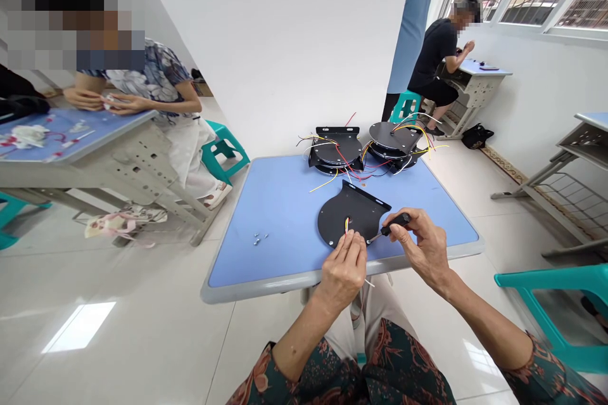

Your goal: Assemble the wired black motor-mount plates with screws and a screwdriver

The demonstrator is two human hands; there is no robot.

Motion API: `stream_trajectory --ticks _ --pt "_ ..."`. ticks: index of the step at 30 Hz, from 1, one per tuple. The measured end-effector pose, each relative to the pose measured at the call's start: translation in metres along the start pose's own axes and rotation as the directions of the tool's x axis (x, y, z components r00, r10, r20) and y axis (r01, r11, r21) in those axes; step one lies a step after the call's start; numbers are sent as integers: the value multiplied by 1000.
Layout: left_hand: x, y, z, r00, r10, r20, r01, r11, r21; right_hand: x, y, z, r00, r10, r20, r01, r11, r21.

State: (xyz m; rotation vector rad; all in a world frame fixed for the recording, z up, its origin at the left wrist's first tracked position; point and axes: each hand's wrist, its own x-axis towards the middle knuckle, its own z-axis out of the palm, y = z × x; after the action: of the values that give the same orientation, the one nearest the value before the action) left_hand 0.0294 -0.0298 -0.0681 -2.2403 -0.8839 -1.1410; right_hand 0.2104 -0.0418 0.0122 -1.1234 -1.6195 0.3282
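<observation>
A black round plate (332, 218) with a raised slotted bracket edge (365, 196) lies near the front of the blue table. Coloured wires (346, 225) come up through its centre hole. My left hand (344, 269) is closed at the plate's near edge, fingers pressed together over the wires' lower part; its thumb is hidden. In my right hand (425, 250) is a screwdriver (396, 225) with a black handle, held slanted. Its tip meets a screw (368, 241) at the plate's near right rim, beside my left fingertips.
Several small screws (258, 240) lie left on the blue table (280, 202). Two black assemblies with loose wires, one left (337, 150) and one right (396, 139), stand at its back against a white pillar (285, 44). Another person (142, 85) works at a table on the left.
</observation>
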Motion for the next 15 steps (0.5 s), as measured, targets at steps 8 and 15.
stream_trajectory --ticks 8,15 --pt "2 0 -1 1000 7 -5 -7 1000 24 0 0 1 1000 -18 2 18 1000 -4" --pt "4 0 -3 1000 17 -13 -16 998 56 3 -2 -2 995 -66 70 67 998 -10"
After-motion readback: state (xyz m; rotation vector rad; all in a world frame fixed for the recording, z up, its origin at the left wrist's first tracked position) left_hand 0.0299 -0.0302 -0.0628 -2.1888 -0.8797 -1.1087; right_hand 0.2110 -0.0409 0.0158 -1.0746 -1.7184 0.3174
